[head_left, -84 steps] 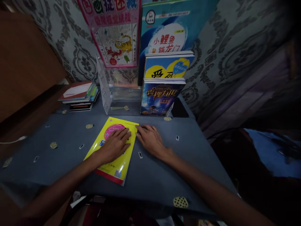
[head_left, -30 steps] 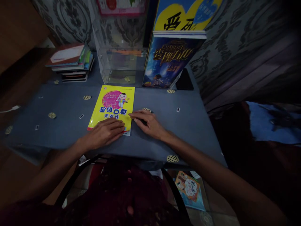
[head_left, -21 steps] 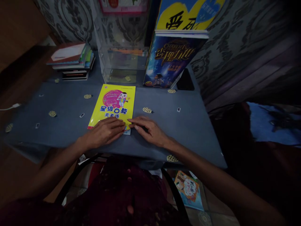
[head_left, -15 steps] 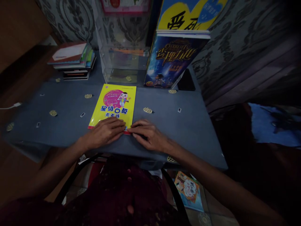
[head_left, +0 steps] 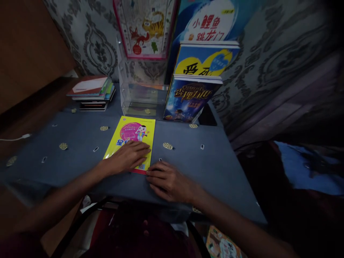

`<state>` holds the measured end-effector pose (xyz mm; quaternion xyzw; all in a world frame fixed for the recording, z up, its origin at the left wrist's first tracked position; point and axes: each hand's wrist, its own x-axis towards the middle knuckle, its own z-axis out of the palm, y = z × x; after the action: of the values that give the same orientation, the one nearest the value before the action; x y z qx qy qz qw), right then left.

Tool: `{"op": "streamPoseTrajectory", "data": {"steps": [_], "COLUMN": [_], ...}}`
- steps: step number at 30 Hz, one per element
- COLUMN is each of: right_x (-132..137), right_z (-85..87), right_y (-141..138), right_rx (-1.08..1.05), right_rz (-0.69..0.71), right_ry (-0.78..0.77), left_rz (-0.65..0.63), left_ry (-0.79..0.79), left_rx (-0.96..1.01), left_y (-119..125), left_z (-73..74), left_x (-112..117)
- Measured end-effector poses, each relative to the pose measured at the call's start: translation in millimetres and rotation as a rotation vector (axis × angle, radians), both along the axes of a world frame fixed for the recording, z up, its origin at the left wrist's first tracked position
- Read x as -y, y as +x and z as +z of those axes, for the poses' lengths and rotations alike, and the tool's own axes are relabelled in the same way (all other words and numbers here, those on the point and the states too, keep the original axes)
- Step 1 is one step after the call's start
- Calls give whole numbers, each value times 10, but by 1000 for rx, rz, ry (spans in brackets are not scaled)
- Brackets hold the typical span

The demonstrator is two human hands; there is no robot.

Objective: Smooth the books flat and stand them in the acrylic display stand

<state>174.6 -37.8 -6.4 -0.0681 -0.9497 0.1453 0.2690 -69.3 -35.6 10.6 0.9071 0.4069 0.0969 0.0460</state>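
A yellow workbook [head_left: 148, 133] with a pink circle and a cartoon child on its cover lies on the blue tablecloth [head_left: 182, 165], its print upside down to me. Across the lower half of the cover rests my left hand [head_left: 132, 156], open and flat, hiding part of the title. My right hand [head_left: 168, 181] is at the book's near right corner, fingertips touching its edge. Its fingers are stretched and slightly bent, and nothing is gripped in them.
Behind the workbook stands a clear plastic rack [head_left: 139, 109] holding several upright books, with a dark blue book [head_left: 188, 98] in front. A book stack [head_left: 92, 94] sits at back left, near a white cable [head_left: 16, 138]. A dark flat object [head_left: 207, 115] lies right of the rack.
The camera view has tilted up, showing more of the rack. My left hand has slid farther up over the cover; my right hand stays by the near right corner.
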Motion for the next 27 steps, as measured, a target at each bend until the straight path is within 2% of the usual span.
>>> {"op": "streamPoseTrajectory", "data": {"steps": [7,11,16,21,27], "right_x": [-3,0,-13,-56,-231], "right_z": [21,30,16,28,-18], "right_y": [-1,-2,-2,-9,-113], "right_rx": [17,6,57,107,112], "right_rz": [17,7,-42,-96,-281], "right_ry": [-63,-92,-151,-212,-253], "left_rz": [93,128,146,155,292], "left_ry": [-44,-51,-32,36,135], "left_rx": [-90,-108,-47,69,77], "left_y": [85,124,69,-152,-398], "left_z": [-32,-24,-117,-251,-374], "left_x": [-863,-1092,-1042,-917,-749]}}
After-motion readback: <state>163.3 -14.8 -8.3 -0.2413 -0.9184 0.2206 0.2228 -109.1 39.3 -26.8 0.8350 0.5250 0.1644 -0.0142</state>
